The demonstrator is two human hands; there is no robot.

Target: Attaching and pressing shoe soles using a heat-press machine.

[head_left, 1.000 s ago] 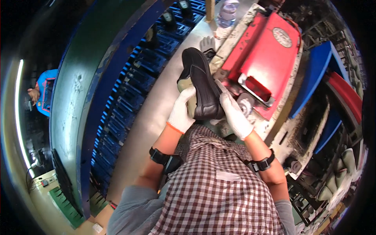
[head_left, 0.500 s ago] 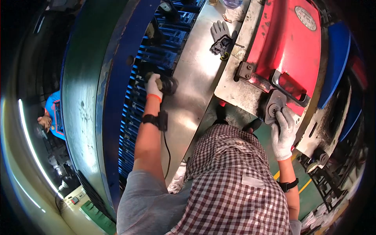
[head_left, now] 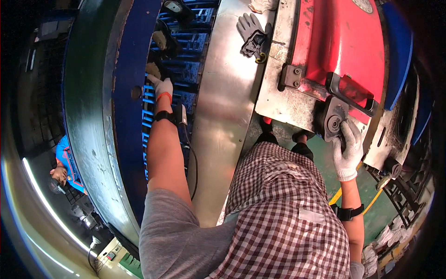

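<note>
My left hand (head_left: 161, 86), in a white glove with an orange cuff, reaches over the blue-lit slats at left. Its fingers close against the near end of a dark shoe-like piece with a tan top (head_left: 153, 70); part of the grip is hidden. My right hand (head_left: 348, 151), in a white glove, is at the front of a red machine (head_left: 346, 44). Its stretched fingers touch the edge of a dark grey plate with a round boss (head_left: 334, 122), thumb apart. Above that plate is a black bracket-shaped handle (head_left: 351, 95).
More dark pieces with tan tops (head_left: 160, 39) lie farther along the slats (head_left: 191, 60). A grey work glove (head_left: 251, 29) rests on the metal tabletop (head_left: 220, 107). A blue beam (head_left: 132, 56) borders the slats. Another person (head_left: 69, 158) is beyond the green panel at far left.
My left hand has moved left with the shoe-like piece, from the metal tabletop's edge to over the slats. My right hand stays at the grey plate. The whole view has shifted slightly.
</note>
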